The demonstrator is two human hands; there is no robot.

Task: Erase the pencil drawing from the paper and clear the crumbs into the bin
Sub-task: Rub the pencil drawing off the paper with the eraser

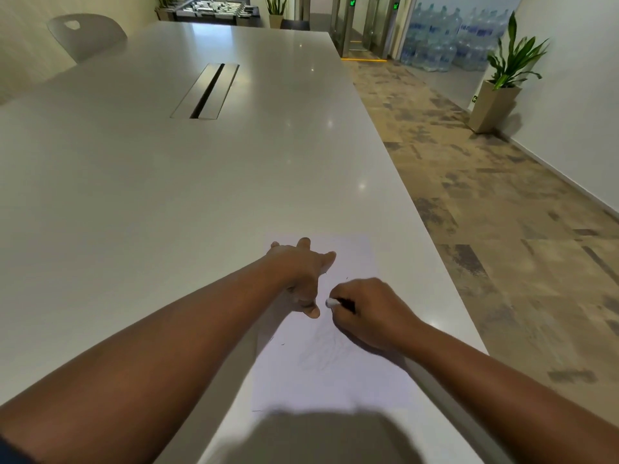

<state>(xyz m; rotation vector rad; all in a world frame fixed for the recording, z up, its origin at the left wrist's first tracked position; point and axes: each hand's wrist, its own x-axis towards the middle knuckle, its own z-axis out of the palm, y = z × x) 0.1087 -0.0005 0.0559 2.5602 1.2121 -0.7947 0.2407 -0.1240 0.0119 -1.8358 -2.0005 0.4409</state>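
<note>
Now, from the left: a pale chair (85, 35) sits at the far corner of the long white table (140, 182), and a metal cable slot (205, 91) runs down the tabletop's middle. Nearer in, the left hand (301, 276) lies flat on the sheet of paper (335, 380), fingers spread and straight, thumb pointing back toward the person, pressing the sheet down and gripping nothing. Just beside that thumb is the white eraser (331, 302), its tip poking out of the right hand (371, 313), whose fingers are curled tight round it over the paper. The faint pencil drawing (323, 348) shows as grey lines directly below the eraser, between the two forearms and partly under the right hand's shadow. A few dark crumbs (283, 344) dot the sheet near the left wrist. Off to the right, past the table edge, patterned carpet, stacked water bottles (449, 38) and a potted plant (505, 72) by the wall.
</note>
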